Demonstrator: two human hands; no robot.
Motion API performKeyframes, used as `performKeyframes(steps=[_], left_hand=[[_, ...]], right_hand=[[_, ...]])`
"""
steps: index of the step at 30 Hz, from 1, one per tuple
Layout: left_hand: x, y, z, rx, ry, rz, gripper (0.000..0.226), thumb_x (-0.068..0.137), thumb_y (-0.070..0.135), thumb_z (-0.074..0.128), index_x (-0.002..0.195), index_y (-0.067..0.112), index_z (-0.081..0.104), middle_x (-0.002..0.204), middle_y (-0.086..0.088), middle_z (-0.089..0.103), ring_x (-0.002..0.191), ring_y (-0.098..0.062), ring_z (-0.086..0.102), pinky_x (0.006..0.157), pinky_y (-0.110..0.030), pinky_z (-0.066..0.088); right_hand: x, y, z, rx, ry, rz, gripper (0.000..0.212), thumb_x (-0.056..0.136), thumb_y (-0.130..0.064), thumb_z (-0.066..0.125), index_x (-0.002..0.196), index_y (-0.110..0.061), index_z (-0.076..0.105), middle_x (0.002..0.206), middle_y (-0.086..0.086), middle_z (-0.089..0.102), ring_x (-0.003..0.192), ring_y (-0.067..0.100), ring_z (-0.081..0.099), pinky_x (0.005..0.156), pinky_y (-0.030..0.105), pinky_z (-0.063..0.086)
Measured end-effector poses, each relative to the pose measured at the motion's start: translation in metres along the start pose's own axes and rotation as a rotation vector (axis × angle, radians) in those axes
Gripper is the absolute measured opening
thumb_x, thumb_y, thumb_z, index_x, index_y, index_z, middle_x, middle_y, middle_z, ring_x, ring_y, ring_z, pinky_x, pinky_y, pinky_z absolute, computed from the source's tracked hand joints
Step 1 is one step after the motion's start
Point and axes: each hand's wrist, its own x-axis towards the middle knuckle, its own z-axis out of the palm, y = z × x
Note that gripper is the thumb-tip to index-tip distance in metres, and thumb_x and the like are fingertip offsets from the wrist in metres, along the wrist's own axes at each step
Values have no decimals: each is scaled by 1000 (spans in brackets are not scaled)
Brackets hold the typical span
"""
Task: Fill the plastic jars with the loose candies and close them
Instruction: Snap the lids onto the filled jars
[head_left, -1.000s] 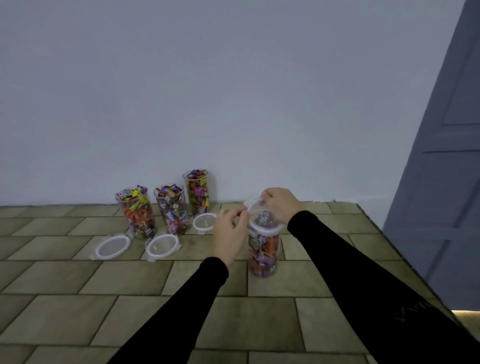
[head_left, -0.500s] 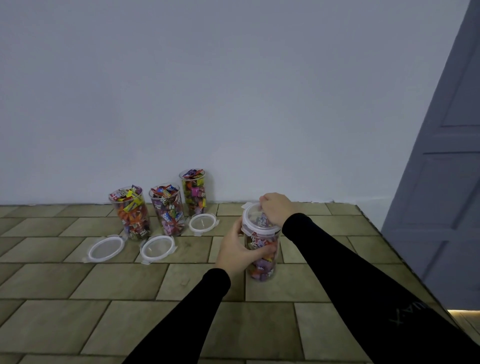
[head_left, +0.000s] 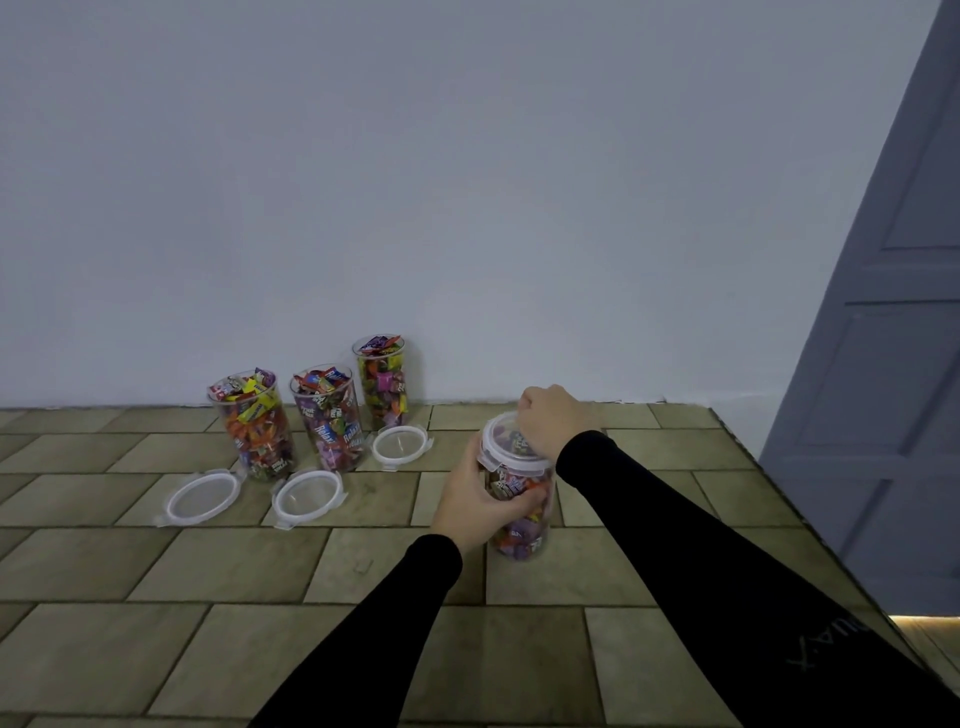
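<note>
A clear plastic jar (head_left: 519, 512) packed with wrapped candies stands upright on the tiled surface (head_left: 260, 597), right of centre and nearer the person than the other jars. A white-rimmed lid (head_left: 501, 444) sits on its mouth, seemingly level, though whether it is fully pressed home cannot be told. The left hand (head_left: 475, 499) grips the jar's body from the left side, fingers curled round the front of the clear wall and the thumb up near the lid's rim. The right hand (head_left: 550, 418) rests on the lid's far side with its fingers bent down over the top; the fingertips are hidden behind the hand, so exactly how they hold the rim cannot be seen. Both arms wear black sleeves. Well apart to the left, close to the pale wall (head_left: 467, 182), three more jars stand uncovered and full to the brim: the left jar (head_left: 254, 426), the middle jar (head_left: 330, 418) just beside it, and the back jar (head_left: 383, 382) closest to the wall. A loose lid lies flat in front of each: one (head_left: 202, 496) by the left jar, one (head_left: 309, 496) by the middle jar, and a smaller-looking one (head_left: 401, 446) in front of the back jar. A grey panelled door (head_left: 883, 389) leans along the right edge.
</note>
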Motion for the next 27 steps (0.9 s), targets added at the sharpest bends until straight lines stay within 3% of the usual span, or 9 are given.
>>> performKeyframes(steps=[6,13,18,21,24,27], left_hand=[[1,-1,1,-23,-26,-9,84,59,34,87,133,25,48,119,10,67,112,-6,62,99,-36,50],[2,0,0,-3,-37,-9,83,59,37,87,132,30,49,119,15,66,113,-3,60,99,-33,49],[2,-1,-2,-6,-52,-1,84,62,33,88,134,31,46,121,16,64,116,-2,58,97,-26,47],[3,-3,-3,-6,-55,-9,85,62,34,89,135,31,46,121,15,65,115,-3,59,98,-29,48],[3,-5,-3,-5,-45,-20,85,60,33,88,134,28,46,119,14,66,112,-3,61,94,-27,50],[4,-5,-4,24,-36,-17,79,62,29,89,130,25,48,115,13,66,109,-4,62,91,-23,50]], right_hand=[[-4,-5,4,-127,57,-22,27,94,-17,36,110,-12,57,113,10,57,98,30,58,74,29,37],[-7,-11,2,-270,56,-46,24,90,-21,44,106,-12,59,104,9,62,86,26,55,70,29,39],[-6,-11,9,-393,68,-25,30,92,-24,39,117,-17,52,115,11,52,107,28,48,82,34,42],[-3,-9,12,-313,147,-50,25,90,-23,41,111,-21,53,115,6,49,106,26,45,85,37,40],[-8,-4,10,-161,302,-168,22,95,-35,43,104,-25,60,113,-2,56,104,20,49,86,36,36],[-20,-1,11,-80,259,-274,32,91,-48,46,109,-28,64,116,-8,60,109,16,50,91,36,35]])
